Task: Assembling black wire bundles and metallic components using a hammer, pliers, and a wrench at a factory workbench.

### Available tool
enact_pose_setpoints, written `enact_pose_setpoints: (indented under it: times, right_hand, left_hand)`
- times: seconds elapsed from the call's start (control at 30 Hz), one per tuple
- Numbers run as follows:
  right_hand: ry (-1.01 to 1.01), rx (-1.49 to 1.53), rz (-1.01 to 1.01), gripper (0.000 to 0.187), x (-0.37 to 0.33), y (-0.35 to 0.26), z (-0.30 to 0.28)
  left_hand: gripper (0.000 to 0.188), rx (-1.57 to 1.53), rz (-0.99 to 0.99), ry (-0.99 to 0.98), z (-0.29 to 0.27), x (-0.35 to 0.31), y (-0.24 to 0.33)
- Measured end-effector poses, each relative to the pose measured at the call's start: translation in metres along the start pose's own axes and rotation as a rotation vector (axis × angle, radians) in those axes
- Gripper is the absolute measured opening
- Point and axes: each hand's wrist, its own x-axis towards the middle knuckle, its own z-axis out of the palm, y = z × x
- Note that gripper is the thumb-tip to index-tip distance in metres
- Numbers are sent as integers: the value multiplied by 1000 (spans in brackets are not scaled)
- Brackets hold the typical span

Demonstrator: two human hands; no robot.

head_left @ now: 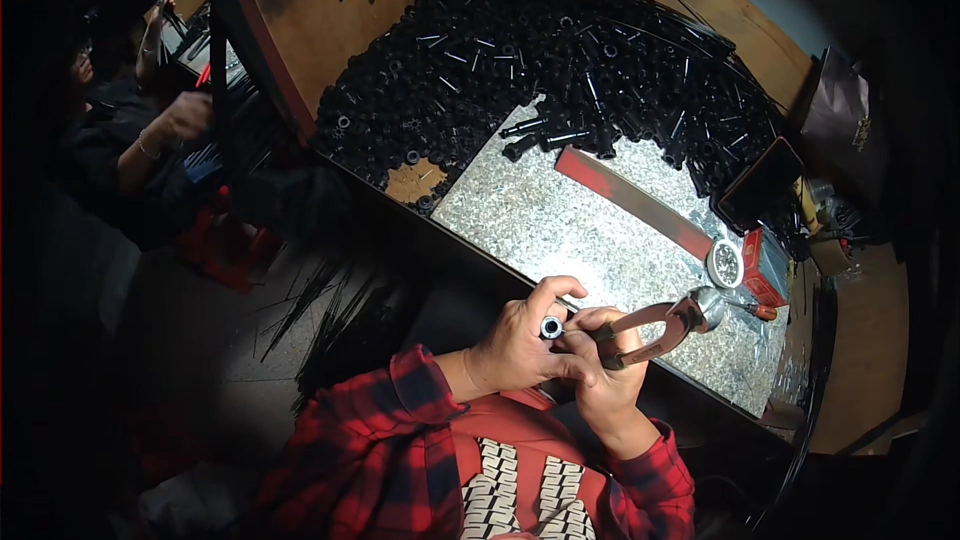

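My left hand (512,348) is closed around a small round part (551,327), whose shiny ring-shaped end with a dark hole faces up. Close beside it, my right hand (612,388) grips a pair of pincers (660,330); their rounded grey head points away to the right and their reddish handles are spread apart. The fingers of both hands nearly meet, and a thin piece shows between them, too small to name. Both hands are over the near edge of a speckled light work board (510,208).
A heap of black parts (470,50) with shiny pins covers the bench's back. On the board lie a red bar (635,202), a round white-rimmed object (725,263), a red box (764,268) and an orange-handled tool (764,312). A phone (762,182) leans right. A co-worker (130,155) is left.
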Motion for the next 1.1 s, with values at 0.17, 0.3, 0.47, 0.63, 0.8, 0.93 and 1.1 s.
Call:
enact_pose_setpoints:
  times: [0.17, 0.3, 0.47, 0.63, 0.8, 0.93, 1.1]
  right_hand:
    - [-10, -99, -132, 16, 5, -2, 4]
    - [-102, -384, -232, 18, 8, -8, 1]
    - [-19, -104, -25, 19, 5, 3, 2]
    - [-2, 154, 129, 18, 6, -2, 4]
    - [27, 146, 94, 18, 4, 0, 7]
    - [-64, -71, -77, 14, 4, 7, 2]
    - [-77, 31, 41, 15, 7, 3, 1]
  left_hand:
    - [84, 16, -96, -27, -3, -2, 3]
    - [83, 40, -1, 36, 0, -2, -3]
    - [84, 11, 36, 39, 0, 0, -5]
    - [85, 28, 14, 37, -1, -2, -3]
    - [86, 23, -15, 27, -1, -2, -2]
    - [86, 95, 41, 38, -2, -1, -3]
    - [86, 11, 27, 30, -5, 0, -5]
